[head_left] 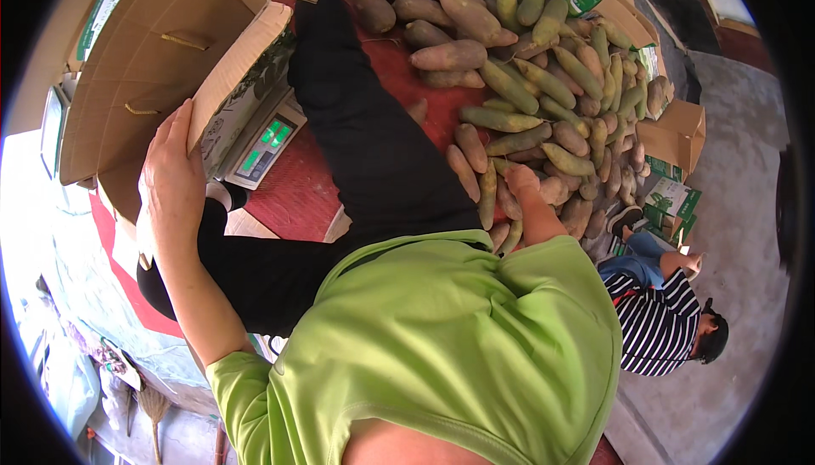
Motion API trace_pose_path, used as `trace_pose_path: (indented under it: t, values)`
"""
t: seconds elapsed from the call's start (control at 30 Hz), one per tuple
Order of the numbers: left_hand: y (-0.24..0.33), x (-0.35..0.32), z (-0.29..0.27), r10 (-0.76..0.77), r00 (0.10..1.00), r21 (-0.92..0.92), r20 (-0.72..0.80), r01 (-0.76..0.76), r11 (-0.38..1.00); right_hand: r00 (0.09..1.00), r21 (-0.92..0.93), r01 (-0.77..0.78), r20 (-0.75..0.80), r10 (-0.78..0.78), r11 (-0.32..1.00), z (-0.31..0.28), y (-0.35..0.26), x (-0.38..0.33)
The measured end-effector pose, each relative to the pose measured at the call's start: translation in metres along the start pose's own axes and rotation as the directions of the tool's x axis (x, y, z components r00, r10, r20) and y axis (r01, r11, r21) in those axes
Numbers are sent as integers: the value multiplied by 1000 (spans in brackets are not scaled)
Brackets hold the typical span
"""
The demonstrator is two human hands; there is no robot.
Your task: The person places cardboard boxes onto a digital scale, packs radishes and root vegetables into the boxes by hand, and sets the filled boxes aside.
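Note:
On the left, a tall open cardboard box (157,66) stands on a digital scale (265,155) with a lit green display. My left hand (174,180) grips the near rim of the box, its fingers along the edge and its thumb hidden. A large pile of long green and reddish-brown radishes (509,121) lies on a red cloth (390,74). At the near side of the pile, my right hand (522,183) has its fingers curled against a radish, the fingertips partly hidden.
My legs in black trousers (373,142) stretch between the box and the pile. At the right, a person in a striped shirt (658,325) is beside green printed cartons (675,202). An open brown carton (675,134) borders the pile. A broom (153,405) is at lower left.

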State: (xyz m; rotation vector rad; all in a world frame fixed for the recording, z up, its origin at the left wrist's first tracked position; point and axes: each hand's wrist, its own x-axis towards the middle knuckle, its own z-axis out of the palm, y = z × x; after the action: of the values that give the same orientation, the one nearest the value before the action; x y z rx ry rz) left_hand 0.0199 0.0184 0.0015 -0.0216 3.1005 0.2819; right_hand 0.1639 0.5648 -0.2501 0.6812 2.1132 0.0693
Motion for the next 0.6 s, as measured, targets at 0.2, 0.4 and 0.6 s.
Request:
trace_pose_path:
  t: [0.2, 0.4, 0.6]
  values:
    - [1, 4, -1, 30, 999, -80, -22, -32, 996, 647, -333, 577, -370, -667, 745, 45, 55, 71]
    - [-6, -2, -2, 39, 999, -31, -29, -40, 999, 901, 869, 399, -431, 51, 292, -13, -11, 29]
    - [-7, -3, 0, 18, 1000, -36, -23, -19, 999, 880, 871, 475, -472, -56, 122, -120, -86, -21]
